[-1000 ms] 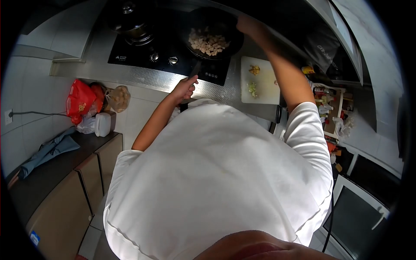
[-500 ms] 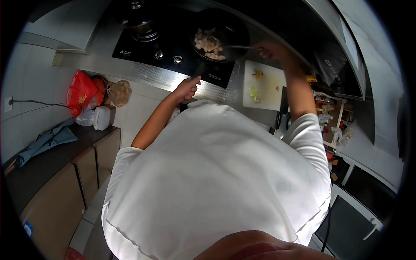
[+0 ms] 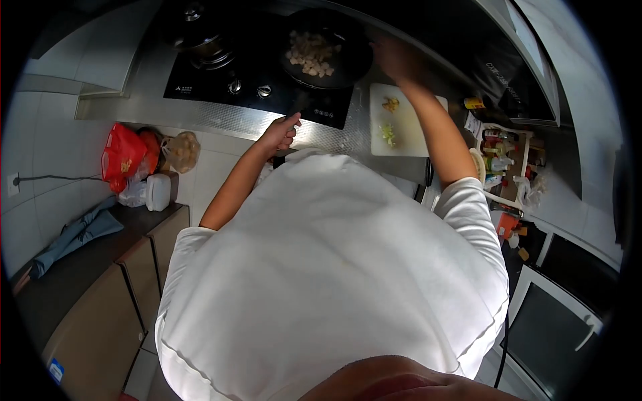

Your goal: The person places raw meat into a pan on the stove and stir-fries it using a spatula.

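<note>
A dark wok [image 3: 341, 70] sits on the right side of the black cooktop [image 3: 247, 83], with pale diced pieces of food [image 3: 311, 55] in its left half. My left hand [image 3: 281, 131] is closed round the wok's handle, which points toward me. On the far side, my right hand [image 3: 394, 59] is dim and blurred just right of the wok's rim. Its fingers, and anything in them, cannot be made out. Below it lies a white cutting board [image 3: 408, 142] bearing a small yellowish pile [image 3: 390, 103] and some chopped green pieces [image 3: 387, 134].
A lidded pot [image 3: 208, 50] stands on the left burner. Bottles and packets fill a rack [image 3: 498, 157] at the right. A red bag [image 3: 124, 157], a white container [image 3: 158, 192] and a folded blue-grey cloth [image 3: 83, 230] are on the left counter. The range hood [image 3: 515, 73] overhangs the upper right.
My right hand was holding a utensil reaching into the wok; now it is back beyond the rim and the utensil cannot be made out. The food has shifted within the wok, and the view has tilted slightly.
</note>
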A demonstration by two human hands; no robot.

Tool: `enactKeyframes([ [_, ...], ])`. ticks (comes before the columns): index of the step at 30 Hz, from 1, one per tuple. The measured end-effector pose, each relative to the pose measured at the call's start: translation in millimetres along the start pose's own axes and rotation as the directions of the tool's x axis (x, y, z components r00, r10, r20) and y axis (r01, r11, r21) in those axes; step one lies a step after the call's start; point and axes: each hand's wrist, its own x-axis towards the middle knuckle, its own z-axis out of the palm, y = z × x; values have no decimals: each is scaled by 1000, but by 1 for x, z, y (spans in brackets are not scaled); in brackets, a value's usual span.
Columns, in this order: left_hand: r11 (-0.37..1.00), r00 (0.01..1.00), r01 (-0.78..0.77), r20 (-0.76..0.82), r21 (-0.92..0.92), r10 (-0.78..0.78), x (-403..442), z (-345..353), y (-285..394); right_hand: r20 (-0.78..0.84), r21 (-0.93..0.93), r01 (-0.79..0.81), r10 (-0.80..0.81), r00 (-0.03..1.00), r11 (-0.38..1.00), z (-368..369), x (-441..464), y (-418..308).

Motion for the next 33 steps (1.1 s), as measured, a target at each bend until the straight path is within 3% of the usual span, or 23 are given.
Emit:
enactKeyframes([
  [2, 1000, 1000, -2, 11, -9, 2, 0, 0, 0, 255, -320, -123, 211, 944, 939, 25, 1, -11],
  [3, 1000, 1000, -3, 15, -16, 3, 0, 0, 0, 256, -319, -122, 209, 944, 940, 27, -5, -17],
  [5, 1000, 1000, -6, 19, -23, 7, 1, -2, 0, 394, -126, -57, 102, 913, 990, 13, -24, -39],
  [6, 1000, 1000, -8, 20, -26, 9, 2, -3, -1, 397, -128, -54, 101, 912, 990, 5, -29, -40],
  [8, 999, 1000, -9, 21, -33, 10, 3, -4, -2, 330, 43, -54, 37, 943, 998, -18, -36, -34],
  [10, 1000, 1000, 1, 14, -31, -1, 3, -4, -2, 367, -3, -116, 109, 924, 993, -51, -36, -34],
  [12, 999, 1000, -3, 18, -32, 3, 4, -3, -2, 411, -207, 42, 48, 910, 977, -84, -36, -41],
  [16, 999, 1000, -10, 20, -33, 10, 6, -1, -4, 402, -350, 93, 59, 914, 932, -42, -59, -51],
  [19, 999, 1000, -4, 27, -33, 5, 9, -2, -5, 255, -322, -101, 189, 948, 941, -11, -58, -64],
  [20, 999, 1000, -7, 27, -32, 8, 9, -2, -4, 252, -322, -100, 187, 949, 941, -4, -56, -67],
  [22, 999, 999, -28, 28, -27, 29, 6, 0, -5, 216, -369, -243, 337, 916, 897, 10, -54, -72],
  [26, 998, 998, -38, 38, -58, 40, 5, 2, -7, 220, -274, -246, 310, 925, 930, 22, -54, -78],
  [28, 999, 1000, -31, 4, -42, 31, 1, 5, -4, 360, -215, -206, 273, 892, 955, -6, -55, -76],
  [33, 999, 1000, -23, 3, -43, 24, 4, 4, -5, 269, -218, -120, 178, 947, 968, -78, -61, -49],
])
